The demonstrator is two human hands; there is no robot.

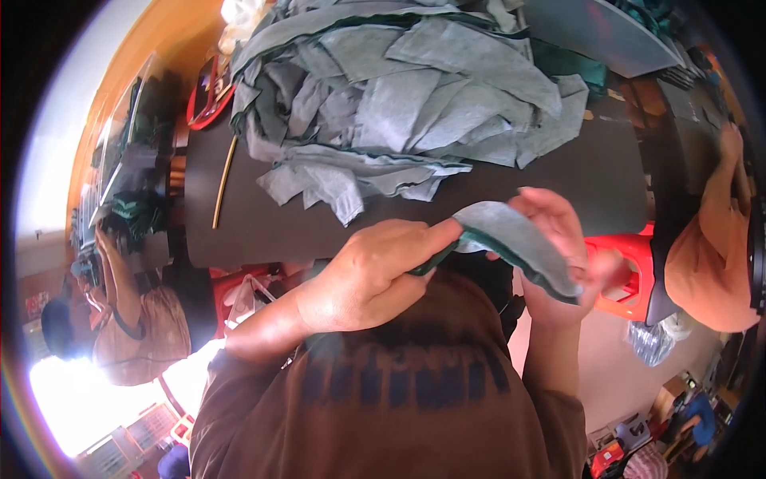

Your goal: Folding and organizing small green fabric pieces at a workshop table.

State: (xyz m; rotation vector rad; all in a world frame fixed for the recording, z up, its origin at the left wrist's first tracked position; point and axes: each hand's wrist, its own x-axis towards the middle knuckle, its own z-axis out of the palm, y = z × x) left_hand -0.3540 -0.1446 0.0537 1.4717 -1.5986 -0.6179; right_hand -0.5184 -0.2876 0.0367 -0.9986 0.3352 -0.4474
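A dark counter (263,235) spans the workroom's upper frame, one co-worker (148,331) far left, another (710,259) far right. Grey cloth pieces (407,96), too jumbled to count, lie heaped there; one red tray (194,118) sits upper left, contents unclear. At centre, the left hand's (367,275) grip pinches one green-edged strip (507,222); whether the blurred right hand (562,227) pinches it cannot be told.

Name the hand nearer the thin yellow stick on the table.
Left. The left hand is below and right of the yellow stick in the picture; the right hand is farther right, past the left hand.
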